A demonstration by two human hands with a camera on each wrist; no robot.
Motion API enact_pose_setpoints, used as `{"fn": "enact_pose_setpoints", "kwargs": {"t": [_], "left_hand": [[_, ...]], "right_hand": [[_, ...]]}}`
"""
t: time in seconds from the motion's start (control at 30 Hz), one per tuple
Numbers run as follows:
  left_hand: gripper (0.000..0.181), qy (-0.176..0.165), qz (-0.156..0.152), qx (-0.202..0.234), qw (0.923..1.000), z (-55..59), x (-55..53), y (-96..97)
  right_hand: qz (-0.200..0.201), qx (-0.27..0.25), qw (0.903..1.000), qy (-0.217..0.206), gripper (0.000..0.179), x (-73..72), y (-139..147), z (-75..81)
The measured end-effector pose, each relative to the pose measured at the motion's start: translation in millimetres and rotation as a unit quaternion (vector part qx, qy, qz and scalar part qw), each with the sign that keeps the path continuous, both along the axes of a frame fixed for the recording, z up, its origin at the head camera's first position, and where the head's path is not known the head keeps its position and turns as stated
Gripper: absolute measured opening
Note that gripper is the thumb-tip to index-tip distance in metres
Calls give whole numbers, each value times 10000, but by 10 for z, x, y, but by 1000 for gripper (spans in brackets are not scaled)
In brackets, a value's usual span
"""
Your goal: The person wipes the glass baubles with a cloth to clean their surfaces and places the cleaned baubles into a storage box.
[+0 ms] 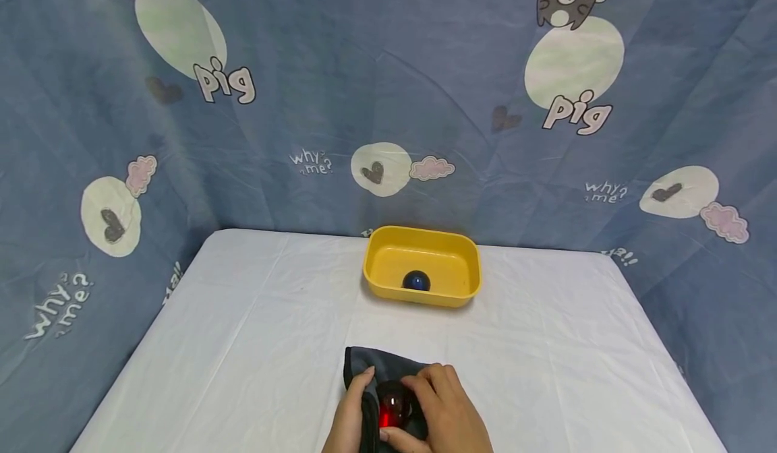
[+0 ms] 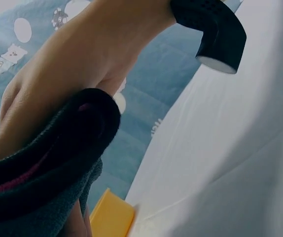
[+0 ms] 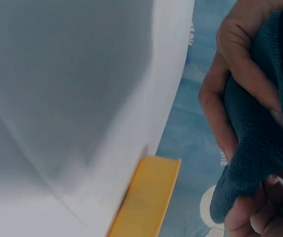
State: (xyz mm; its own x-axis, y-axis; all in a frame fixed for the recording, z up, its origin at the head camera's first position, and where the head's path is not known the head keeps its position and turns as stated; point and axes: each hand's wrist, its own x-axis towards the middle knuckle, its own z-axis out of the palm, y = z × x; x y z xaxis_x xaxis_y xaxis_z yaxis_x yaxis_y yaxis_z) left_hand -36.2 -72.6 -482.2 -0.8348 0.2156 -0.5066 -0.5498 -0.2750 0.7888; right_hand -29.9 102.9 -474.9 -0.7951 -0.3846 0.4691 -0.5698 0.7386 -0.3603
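A dark grey cloth [image 1: 388, 362] with a black edge is held up in front of me, folded around a glossy red ball [image 1: 393, 407]. My left hand [image 1: 347, 416] grips the cloth on its left side, thumb up along the fold. Thumb and fingers of my right hand [image 1: 448, 409] pinch the red ball from the right, with cloth behind it. In the left wrist view the left hand [image 2: 67, 74] lies behind the thick folded cloth [image 2: 48, 163], which hides its fingertips. The right wrist view shows fingers around the cloth [image 3: 252, 133]; the ball is hidden there.
Beyond the hands, a yellow rectangular tub [image 1: 425, 296] stands at the far edge of the white-covered table [image 1: 243, 358]. A dark blue ball [image 1: 416, 280] lies in it, by the near wall. Blue printed fabric [image 1: 388, 89] hangs behind the table and at both sides.
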Motion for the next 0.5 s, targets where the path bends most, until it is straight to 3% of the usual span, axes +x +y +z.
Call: {"fn": "enact_pose_setpoints", "kwargs": {"t": [0.13, 0.33, 0.5], "left_hand": [[75, 120, -150, 175, 9997, 4, -10, -15], [72, 258, -464, 626, 9966, 14, -17, -50], [71, 57, -529, 814, 9953, 13, -8, -58]], "right_hand": [[145, 177, 9997, -22, 75, 21, 12, 0], [410, -12, 9985, 355, 62, -1, 24, -4], [508, -176, 9979, 349, 60, -16, 17, 0]]}}
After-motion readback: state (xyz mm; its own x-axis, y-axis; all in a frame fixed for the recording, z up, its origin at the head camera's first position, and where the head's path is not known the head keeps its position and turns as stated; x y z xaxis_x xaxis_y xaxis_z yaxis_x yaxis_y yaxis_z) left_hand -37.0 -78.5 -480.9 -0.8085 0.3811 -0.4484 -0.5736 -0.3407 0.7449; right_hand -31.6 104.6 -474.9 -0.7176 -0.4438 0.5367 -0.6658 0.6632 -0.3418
